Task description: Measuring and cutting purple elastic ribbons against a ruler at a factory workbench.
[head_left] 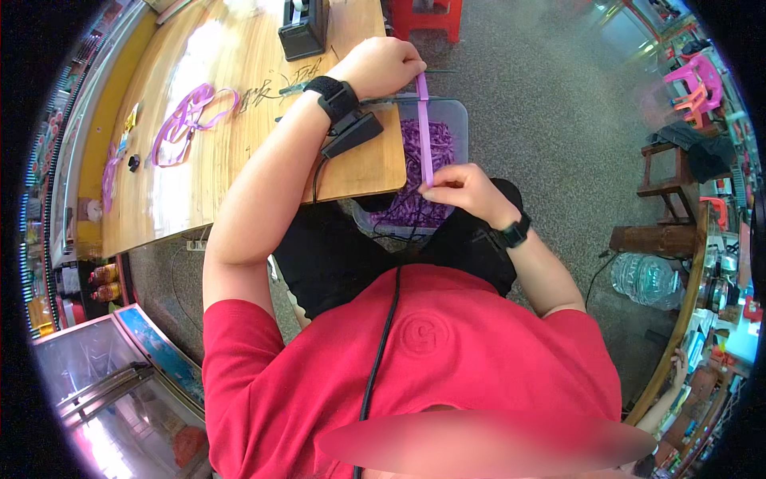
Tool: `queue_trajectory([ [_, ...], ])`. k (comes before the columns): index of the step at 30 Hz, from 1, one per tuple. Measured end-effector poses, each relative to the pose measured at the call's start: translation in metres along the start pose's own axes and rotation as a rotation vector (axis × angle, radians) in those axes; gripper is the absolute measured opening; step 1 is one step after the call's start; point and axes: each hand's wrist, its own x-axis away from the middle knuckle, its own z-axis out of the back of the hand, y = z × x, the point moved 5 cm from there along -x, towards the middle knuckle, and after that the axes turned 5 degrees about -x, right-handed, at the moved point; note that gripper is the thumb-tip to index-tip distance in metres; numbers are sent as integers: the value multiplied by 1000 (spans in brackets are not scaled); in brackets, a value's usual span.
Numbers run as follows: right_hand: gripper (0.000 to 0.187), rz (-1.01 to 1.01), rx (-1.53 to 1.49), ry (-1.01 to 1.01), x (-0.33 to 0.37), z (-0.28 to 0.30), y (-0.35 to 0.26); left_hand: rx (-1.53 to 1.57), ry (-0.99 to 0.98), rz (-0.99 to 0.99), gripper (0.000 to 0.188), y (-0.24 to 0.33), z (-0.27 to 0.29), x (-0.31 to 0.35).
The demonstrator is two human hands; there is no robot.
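A light purple ribbon [425, 132] is stretched taut between my two hands, over the table's right edge and the tub beside it. My left hand [384, 68], farther away, pinches its upper end, close to some thin dark green rods [435, 72]. The nearer end is pinched by the thumb and fingers of my right hand [467, 191]. Below the ribbon stands a clear plastic tub [460, 120], holding a heap of small purple pieces [440, 148] too fine to tell apart. Both wrists wear black bands, the left with a black device attached.
On the wooden table [263, 160] lie loose purple ribbon loops [191, 120] and a small black ring-like item [134, 163]. A black tape dispenser [303, 32] stands at its far side. A red stool [427, 20] is beyond; a large clear water bottle [646, 279] lies at right.
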Motion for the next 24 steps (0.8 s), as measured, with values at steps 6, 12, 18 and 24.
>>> queue_trajectory([
  [6,20,329,216,68,22,-8,-58,-29,7,-17,28,-2,3,-4],
  [12,23,544,271,43,27,-4,-119,-24,-2,-13,29,-1,2,-5],
  [18,28,765,437,253,-32,45,-188,70,-47,73,29,-2,3,-1],
  [24,31,422,230,361,-115,89,-151,346,146,234,30,-30,12,3],
])
